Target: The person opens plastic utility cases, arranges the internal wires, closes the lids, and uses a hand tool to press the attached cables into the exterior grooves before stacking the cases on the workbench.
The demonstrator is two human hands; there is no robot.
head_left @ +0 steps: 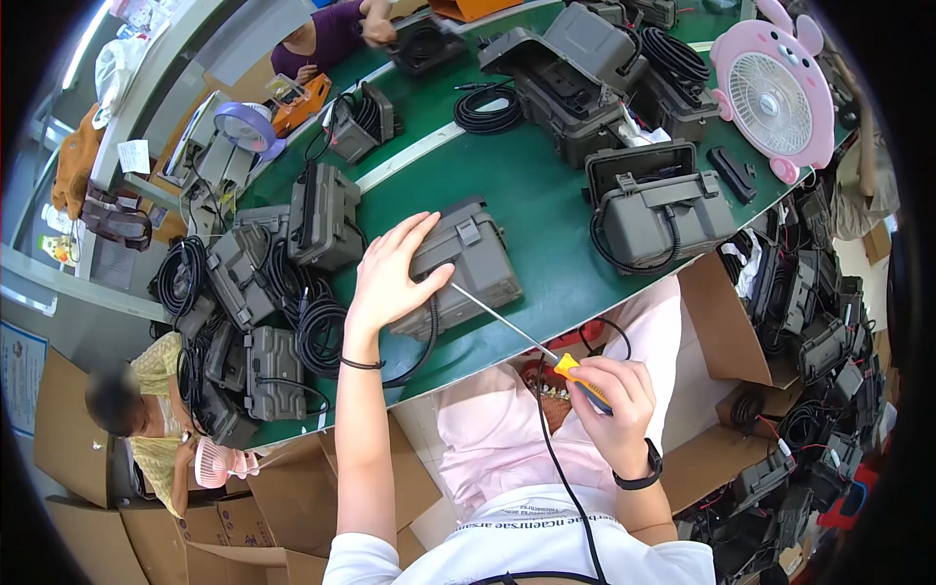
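Green counter (556, 214), gray box (478, 263) at its near edge, left hand (395, 278) on it, screwdriver (566, 366) in right hand (624, 414).
Box: looks like hard plastic, so stiff, probably some heft, not fragile, maybe slick on flat faces; best held by opposite side walls. It sits skewed, latch toward the far side; left end hidden by the hand, so can't call its long axis. Left hand is open, fingers spread flat over the left end, gripping nothing. Right hand is closed round the screwdriver handle. Screwdriver: should be light and rigid, slick on bare shaft, so grip the handle. Long axis runs diagonally, tip forward-left at the box, by the left thumb; contact unclear. Black cable (433, 333) curves off the box's near side, poor handhold.
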